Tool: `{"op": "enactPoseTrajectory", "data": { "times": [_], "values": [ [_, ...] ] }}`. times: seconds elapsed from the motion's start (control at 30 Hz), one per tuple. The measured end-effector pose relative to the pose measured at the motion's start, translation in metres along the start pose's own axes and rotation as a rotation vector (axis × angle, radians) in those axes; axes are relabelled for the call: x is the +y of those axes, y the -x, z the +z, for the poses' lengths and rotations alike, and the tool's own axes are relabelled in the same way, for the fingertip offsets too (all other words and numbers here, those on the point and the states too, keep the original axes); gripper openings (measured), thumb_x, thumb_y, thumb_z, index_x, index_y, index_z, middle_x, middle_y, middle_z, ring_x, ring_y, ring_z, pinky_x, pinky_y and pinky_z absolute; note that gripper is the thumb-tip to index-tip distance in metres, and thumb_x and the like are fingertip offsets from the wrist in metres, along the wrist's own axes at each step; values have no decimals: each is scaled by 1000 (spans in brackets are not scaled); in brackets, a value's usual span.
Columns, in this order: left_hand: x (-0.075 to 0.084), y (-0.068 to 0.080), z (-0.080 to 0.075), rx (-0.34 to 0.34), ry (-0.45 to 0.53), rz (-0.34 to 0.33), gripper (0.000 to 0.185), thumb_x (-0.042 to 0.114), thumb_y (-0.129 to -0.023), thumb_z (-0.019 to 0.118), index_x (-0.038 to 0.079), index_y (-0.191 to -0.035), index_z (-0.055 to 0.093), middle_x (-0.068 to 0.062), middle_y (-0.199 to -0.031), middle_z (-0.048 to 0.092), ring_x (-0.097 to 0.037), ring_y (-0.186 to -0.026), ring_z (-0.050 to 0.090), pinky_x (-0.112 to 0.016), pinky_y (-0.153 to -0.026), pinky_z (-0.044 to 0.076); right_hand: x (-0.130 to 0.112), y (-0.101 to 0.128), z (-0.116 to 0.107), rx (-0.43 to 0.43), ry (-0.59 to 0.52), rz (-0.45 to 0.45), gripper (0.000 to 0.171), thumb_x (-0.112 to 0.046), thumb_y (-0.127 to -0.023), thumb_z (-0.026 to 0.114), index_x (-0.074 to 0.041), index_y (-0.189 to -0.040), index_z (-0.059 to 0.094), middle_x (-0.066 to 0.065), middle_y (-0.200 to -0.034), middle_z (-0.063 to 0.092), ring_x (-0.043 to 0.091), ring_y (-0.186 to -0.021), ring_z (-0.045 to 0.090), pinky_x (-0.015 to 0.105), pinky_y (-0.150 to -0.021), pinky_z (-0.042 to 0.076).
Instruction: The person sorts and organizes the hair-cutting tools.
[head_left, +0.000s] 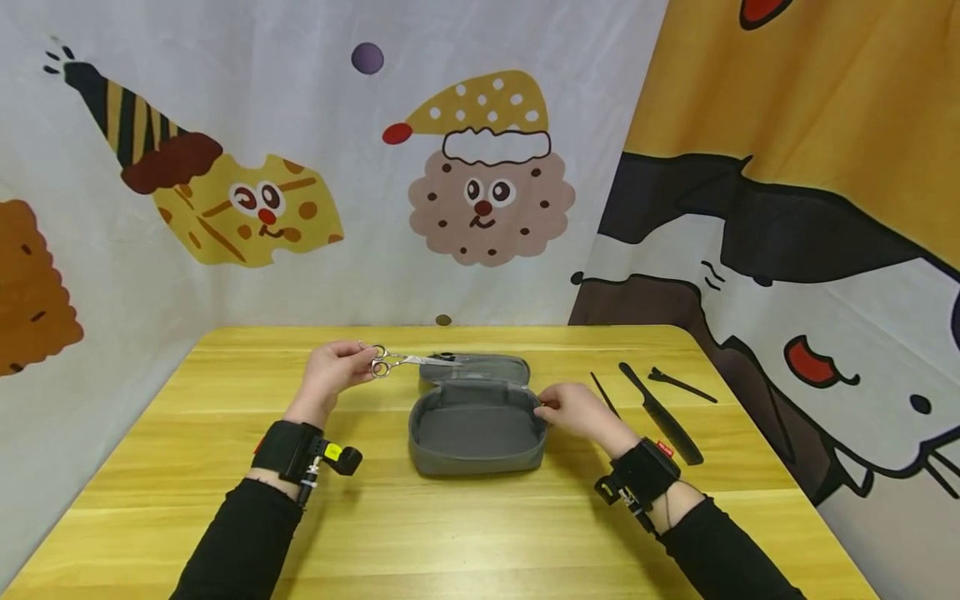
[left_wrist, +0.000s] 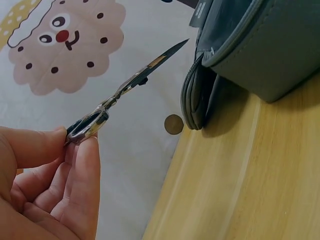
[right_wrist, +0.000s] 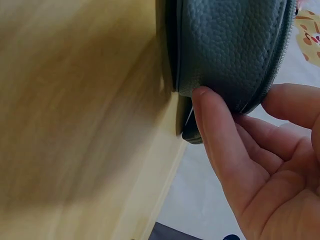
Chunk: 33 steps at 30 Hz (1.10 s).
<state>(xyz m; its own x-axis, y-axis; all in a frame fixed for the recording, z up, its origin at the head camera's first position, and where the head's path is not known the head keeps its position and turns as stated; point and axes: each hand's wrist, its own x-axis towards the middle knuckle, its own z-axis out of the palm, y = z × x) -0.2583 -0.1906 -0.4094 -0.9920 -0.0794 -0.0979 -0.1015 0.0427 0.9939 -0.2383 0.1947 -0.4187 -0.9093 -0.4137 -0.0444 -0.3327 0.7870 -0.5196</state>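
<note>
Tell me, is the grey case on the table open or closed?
Open. The grey case has its lid folded back flat on the table, and its bare inside shows.

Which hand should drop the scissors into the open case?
Left, probably. The left hand already pinches the scissors by the handle rings, blades over the grey case. The right hand grips the case's rim, steadying it.

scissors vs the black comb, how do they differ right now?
The scissors are shiny metal; the comb is matte black. The left hand holds the scissors in the air by the finger rings, blades pointing over the open grey case; the comb lies untouched on the table, right of the case. Both are slim.
</note>
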Motion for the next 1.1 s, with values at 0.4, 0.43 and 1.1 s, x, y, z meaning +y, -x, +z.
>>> {"op": "enactPoseTrajectory", "data": {
  "times": [0.4, 0.43, 1.1],
  "values": [
    [1, -3, -10, 4, 16, -73, 33, 8, -97, 63, -14, -122, 55, -3, -82, 68, -10, -74, 70, -24, -71, 59, 3, 9, 7, 30, -38, -1, 20, -9, -96, 66, -2, -113, 72, 3, -92, 70, 10, -70, 63, 28, -62, 52],
    [2, -3, -11, 2, 17, -81, 34, 8, -97, 63, -14, -122, 55, -3, -83, 68, -10, -74, 70, -24, -71, 59, 4, 9, 7, 37, -34, -3, 19, -9, -96, 66, -3, -112, 73, 3, -92, 71, 9, -70, 63, 28, -62, 52],
    [5, -25, -18, -85, 113, -273, 32, 1, -97, 60, -13, -125, 53, -6, -78, 70, -12, -70, 71, -25, -71, 59, 10, 10, 14, 102, 27, -49, 20, -7, -94, 68, -3, -112, 74, 5, -98, 72, 15, -81, 65, 31, -67, 51]
  ]
}}
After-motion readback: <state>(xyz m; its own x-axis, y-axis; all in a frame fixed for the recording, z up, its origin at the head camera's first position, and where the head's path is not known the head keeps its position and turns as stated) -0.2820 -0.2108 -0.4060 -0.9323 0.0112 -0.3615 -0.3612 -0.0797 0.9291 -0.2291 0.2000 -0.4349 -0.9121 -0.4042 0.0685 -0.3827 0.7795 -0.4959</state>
